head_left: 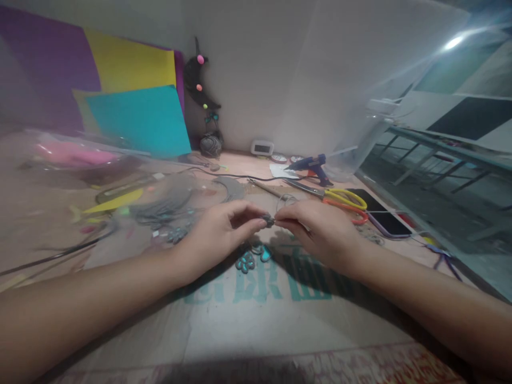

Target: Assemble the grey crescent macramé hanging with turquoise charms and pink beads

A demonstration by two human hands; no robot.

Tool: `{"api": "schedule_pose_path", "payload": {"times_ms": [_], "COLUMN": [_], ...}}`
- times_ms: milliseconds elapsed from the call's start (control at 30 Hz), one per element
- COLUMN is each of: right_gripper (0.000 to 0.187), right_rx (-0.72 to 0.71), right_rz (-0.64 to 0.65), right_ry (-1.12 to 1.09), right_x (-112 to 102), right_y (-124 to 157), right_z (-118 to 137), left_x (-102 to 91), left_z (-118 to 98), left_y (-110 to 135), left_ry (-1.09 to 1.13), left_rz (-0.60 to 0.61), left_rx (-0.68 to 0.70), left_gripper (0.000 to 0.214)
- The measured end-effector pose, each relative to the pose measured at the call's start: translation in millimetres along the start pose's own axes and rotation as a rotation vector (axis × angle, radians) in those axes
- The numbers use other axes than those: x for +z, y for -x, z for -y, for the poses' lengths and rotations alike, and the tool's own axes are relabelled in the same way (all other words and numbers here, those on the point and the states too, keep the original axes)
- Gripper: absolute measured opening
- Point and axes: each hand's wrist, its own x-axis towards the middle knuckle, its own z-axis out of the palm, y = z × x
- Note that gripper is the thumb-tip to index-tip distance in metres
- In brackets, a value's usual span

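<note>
My left hand [218, 232] and my right hand [320, 232] meet above the middle of the table, fingertips pinched together on one small dark grey piece [268, 220]. It is too small to name for sure. Just below the hands lie small teal flower-shaped pieces [245, 261] on a cardboard sheet [256, 314] with teal printed characters. A thin clear ring or wire loop [286, 201] shows just behind my right fingers.
Yellow-and-orange scissors [344, 202], a phone [386, 218] and a blue glue gun [312, 165] lie to the right. Grey and teal craft scraps [168, 213] and a black cable [60, 253] lie left. Coloured paper sheets [136, 117] lean on the back wall beside a small white clock [262, 147].
</note>
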Motion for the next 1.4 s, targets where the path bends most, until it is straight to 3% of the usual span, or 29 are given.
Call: {"api": "schedule_pose_path", "payload": {"times_ms": [400, 667, 1100, 1300, 1400], "right_gripper": [0.017, 0.018, 0.017, 0.048, 0.044], "right_rx": [-0.087, 0.065, 0.03, 0.087, 0.21], "right_rz": [-0.006, 0.066, 0.008, -0.039, -0.134], "right_ry": [-0.003, -0.035, -0.067, -0.076, -0.078], "right_x": [2.3, 0.2, 0.7, -5.9, -12.8], "right_y": [3.4, 0.3, -1.9, -2.7, -6.9], "right_z": [-0.5, 1.3, 6.6, 2.2, -10.2], "left_x": [-1.1, -0.5, 0.3, 0.2, 1.5], "left_z": [-0.9, 0.0, 3.6, 8.1, 8.7], "left_y": [0.4, 0.2, -1.3, -1.7, -2.7], "left_ry": [-0.131, -0.146, -0.066, -0.024, -0.005], "left_rz": [-0.026, -0.02, 0.0, 0.019, 0.026], "left_rx": [0.083, 0.097, 0.074, 0.046, 0.012], "left_gripper": [0.015, 0.014, 0.013, 0.015, 0.016]}}
